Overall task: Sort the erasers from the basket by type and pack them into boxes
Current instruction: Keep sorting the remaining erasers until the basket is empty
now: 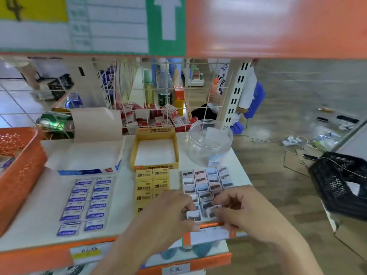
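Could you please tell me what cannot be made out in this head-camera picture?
Head view:
- Orange basket: contents cut off by the left edge.
- Yellow erasers: nearest ones hidden by the left hand, which pinches a grey eraser.
- Right hand: whether it grips an eraser, its fingers hide.
- Blue erasers: small print blurred.

two open boxes (155, 153), one jar (210, 143)
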`<state>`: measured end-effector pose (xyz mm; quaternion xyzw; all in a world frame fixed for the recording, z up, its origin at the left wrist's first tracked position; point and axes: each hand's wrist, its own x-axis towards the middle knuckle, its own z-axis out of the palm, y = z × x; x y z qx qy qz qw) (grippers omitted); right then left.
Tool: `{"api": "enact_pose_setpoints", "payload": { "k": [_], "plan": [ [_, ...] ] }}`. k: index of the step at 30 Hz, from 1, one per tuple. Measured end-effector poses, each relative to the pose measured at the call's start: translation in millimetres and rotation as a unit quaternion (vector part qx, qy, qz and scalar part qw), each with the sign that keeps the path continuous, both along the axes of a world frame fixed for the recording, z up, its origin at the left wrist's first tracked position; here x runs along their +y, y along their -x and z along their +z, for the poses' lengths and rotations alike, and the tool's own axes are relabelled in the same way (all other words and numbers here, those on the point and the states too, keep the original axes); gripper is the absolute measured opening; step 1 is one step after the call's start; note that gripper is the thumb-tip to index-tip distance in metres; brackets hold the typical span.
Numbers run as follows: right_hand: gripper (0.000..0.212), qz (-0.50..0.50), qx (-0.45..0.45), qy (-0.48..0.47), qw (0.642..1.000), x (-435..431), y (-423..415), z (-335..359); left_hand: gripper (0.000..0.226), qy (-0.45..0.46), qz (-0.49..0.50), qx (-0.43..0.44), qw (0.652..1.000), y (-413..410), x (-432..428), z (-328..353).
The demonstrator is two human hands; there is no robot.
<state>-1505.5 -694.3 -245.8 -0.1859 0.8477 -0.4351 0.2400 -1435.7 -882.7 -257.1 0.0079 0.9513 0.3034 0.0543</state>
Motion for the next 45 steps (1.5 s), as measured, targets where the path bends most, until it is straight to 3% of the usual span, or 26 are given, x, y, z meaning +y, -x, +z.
{"api": "enact_pose_setpoints", "payload": {
  "k": [10,21,29,45],
  "plan": [
    [0.009,0.059,0.027,-0.054,0.996,0.2,8.8,-6.7,0.032,0.002,0.028,-0.015,1.000,-5.8,3.8,0.0],
    [0.017,0.028,0.020,-0.093,0.995,-1.4,7.3,1.1,0.027,0.005,0.029,-0.021,0.999,-5.5,4.8,1.2],
    [0.018,0.023,0.066,-0.142,0.987,-4.4,7.3,-1.4,0.026,0.002,0.042,-0.004,0.999,-7.1,3.6,4.2],
    [0.016,0.031,0.103,-0.150,0.983,-5.0,8.9,-0.9,0.022,0.015,0.026,-0.012,0.999,-4.7,8.1,6.7]
  ]
}}
